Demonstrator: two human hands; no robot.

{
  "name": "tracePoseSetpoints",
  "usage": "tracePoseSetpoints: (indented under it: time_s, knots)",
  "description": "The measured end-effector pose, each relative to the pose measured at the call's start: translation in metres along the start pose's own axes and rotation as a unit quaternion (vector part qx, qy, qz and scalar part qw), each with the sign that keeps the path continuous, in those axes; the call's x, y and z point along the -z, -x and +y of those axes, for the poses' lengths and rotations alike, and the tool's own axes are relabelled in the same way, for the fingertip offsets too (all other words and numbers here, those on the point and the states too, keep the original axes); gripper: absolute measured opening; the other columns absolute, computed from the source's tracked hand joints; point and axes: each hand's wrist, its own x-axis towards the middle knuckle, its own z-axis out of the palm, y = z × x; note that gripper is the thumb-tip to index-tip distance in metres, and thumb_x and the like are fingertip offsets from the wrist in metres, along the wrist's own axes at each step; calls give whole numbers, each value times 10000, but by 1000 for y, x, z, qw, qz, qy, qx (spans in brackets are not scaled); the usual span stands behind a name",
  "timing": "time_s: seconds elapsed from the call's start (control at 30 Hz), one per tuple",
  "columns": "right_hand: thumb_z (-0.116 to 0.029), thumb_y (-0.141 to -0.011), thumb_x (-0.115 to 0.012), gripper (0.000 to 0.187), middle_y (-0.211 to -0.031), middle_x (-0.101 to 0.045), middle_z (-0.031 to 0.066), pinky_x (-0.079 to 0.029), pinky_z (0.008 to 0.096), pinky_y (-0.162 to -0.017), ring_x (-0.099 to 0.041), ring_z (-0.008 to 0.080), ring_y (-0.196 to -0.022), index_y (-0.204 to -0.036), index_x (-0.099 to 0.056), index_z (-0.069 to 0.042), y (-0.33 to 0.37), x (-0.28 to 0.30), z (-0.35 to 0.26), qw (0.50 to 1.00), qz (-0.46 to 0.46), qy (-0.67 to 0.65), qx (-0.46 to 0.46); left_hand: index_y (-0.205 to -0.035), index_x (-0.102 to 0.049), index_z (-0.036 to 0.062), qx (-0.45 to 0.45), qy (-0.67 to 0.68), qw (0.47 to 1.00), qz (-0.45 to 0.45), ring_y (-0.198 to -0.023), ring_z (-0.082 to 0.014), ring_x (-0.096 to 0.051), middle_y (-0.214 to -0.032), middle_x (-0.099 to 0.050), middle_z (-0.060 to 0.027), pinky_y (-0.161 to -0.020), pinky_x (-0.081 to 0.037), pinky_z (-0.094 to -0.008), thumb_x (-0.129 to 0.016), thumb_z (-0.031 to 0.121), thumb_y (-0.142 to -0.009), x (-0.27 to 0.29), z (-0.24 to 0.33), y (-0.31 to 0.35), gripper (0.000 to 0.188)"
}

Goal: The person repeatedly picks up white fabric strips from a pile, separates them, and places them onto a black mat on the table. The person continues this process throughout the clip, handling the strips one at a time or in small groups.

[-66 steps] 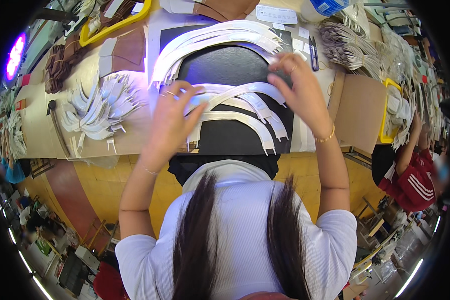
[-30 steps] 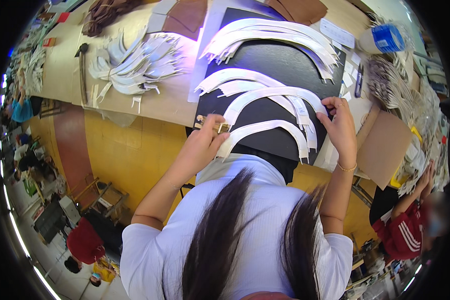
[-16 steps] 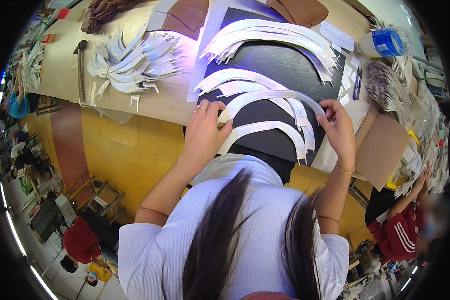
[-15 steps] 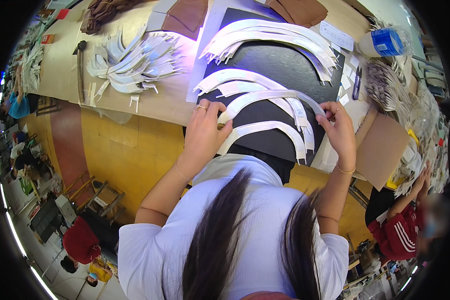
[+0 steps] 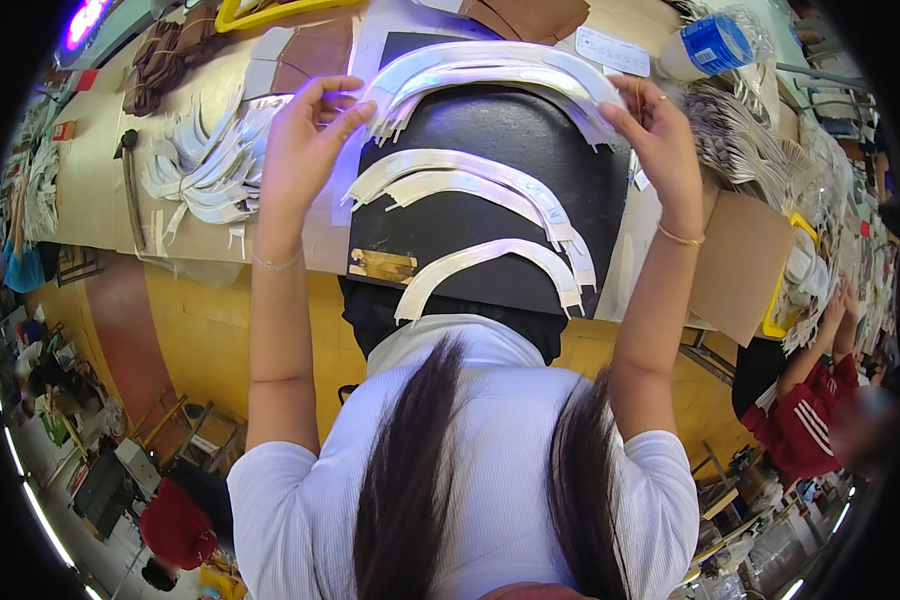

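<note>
Right now both hands pinch the ends of a white curved strip [image 5: 490, 62] at twelve o'clock on the black mat [image 5: 490, 190]: left hand [image 5: 305, 140] at ten, right hand [image 5: 655, 135] at two, grips apparently narrow. Lower both ends evenly, nesting the arc above the strips already laid [image 5: 470, 180].

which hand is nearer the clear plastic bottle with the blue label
Right. The right hand grips the right end of the top stack of curved white strips, just below-left of the clear plastic bottle with the blue label. The left hand is far across the black mat.
</note>
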Motion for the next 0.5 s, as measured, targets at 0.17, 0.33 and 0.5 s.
tracePoseSetpoints:
  time_s: [0.17,0.33,0.5]
  knots:
    - [-190,-845,-796,390,-1032,-638,55,-487,267,-735,-562,120,-787,-1186,-664,-55,36,-2,5,969,136,195,71,-1180,-675,56,19,-204,978,47,-888,-199,-580,-1021,-640,-85,-786,-490,-337,-786,256,-828,13,-10,25,420]
    - [-125,-848,-772,290,-966,-616,52,-484,292,-706,-550,138,-759,-1107,-682,-30,96,-21,4,985,-47,164,-38,-1154,-686,50,35,-254,966,-13,-901,-232,-576,-1003,-624,-106,-792,-486,-359,-806,251,-795,7,-36,64,428]
    - [-117,-797,-798,373,-892,-577,69,-498,310,-715,-557,188,-769,-1137,-675,-24,122,-47,-8,979,-14,198,-37,-1127,-699,53,34,-232,972,-4,-848,-223,-552,-932,-599,-96,-769,-478,-360,-826,208,-766,-3,-36,71,413]
